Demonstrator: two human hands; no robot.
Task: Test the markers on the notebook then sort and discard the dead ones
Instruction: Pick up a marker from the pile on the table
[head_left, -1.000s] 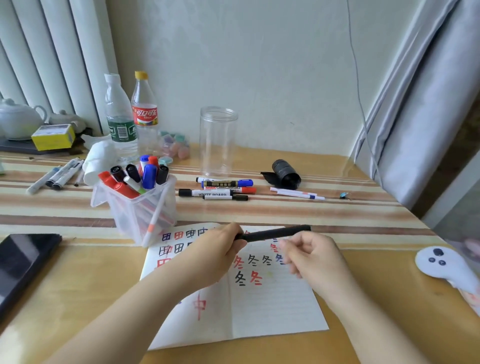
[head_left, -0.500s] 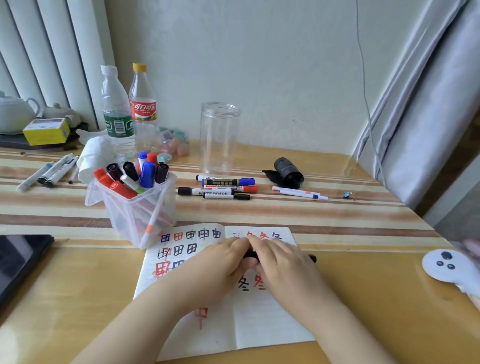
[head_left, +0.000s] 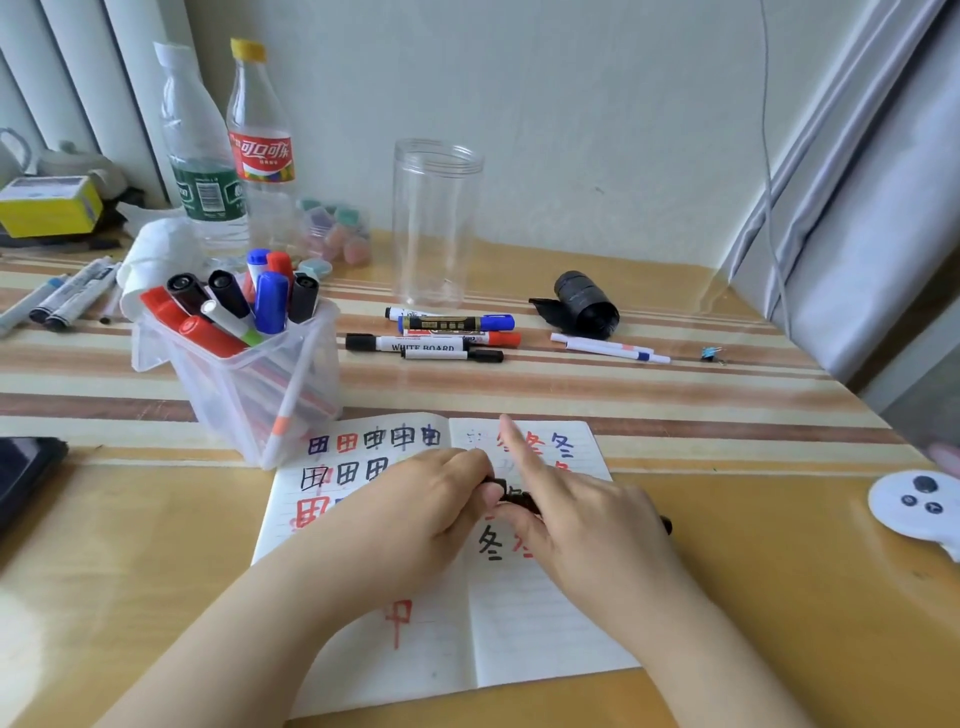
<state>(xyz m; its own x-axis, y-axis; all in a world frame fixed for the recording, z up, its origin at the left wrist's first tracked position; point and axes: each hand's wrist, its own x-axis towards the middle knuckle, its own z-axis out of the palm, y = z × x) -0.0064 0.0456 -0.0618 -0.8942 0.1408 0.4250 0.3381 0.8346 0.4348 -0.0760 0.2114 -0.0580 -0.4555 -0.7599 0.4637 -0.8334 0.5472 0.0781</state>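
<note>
Both hands are over the open notebook (head_left: 519, 613) in the middle of the desk (head_left: 779, 597). Left hand (head_left: 415, 509) is curled, pinching one end of a black marker (head_left: 511, 496). Right hand (head_left: 582, 519) grips the rest of it, index finger sticking straight up; the marker's far end pokes out at 3 o'clock of that hand. The tub (head_left: 249, 384) of markers stands at 10 o'clock of the notebook, and loose markers (head_left: 436, 338) lie at 12 o'clock.

A pale plaster wall (head_left: 597, 104) rises beyond the hands. Grey curtain (head_left: 857, 234) hangs to their right, white vertical blinds (head_left: 104, 78) far left, over a striped wooden table (head_left: 571, 395).
</note>
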